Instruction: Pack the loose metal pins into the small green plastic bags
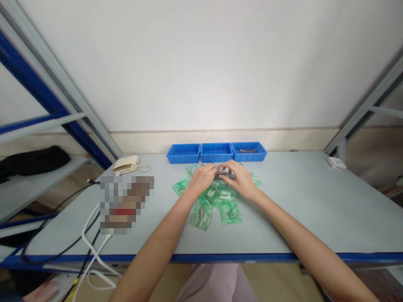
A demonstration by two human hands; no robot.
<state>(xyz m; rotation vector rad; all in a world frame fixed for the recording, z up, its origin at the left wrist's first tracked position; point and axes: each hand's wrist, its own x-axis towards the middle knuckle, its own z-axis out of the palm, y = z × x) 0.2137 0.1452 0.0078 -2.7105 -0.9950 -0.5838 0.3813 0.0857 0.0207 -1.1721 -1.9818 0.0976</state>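
Note:
A heap of thin grey metal pieces (228, 174), perhaps screws or pins, lies between my hands on top of several green clear plastic bags (211, 193). My left hand (204, 177) has its fingers pressed together at the heap's left side; what they pinch is too small to make out. From the right, my right hand (239, 178) curls around the metal pieces, thumb in front and fingers behind. More short metal parts show inside the bags, such as the front left bag (200, 215) and the front right bag (230, 213).
Behind the heap stand three blue bins: a left bin (184, 160), a middle bin (216, 159) and a right bin (249, 158) containing thin metal pieces. A cream box (126, 164), a pixelated area and white cables (91, 251) are at left. Another person's hand (44, 291) shows bottom left.

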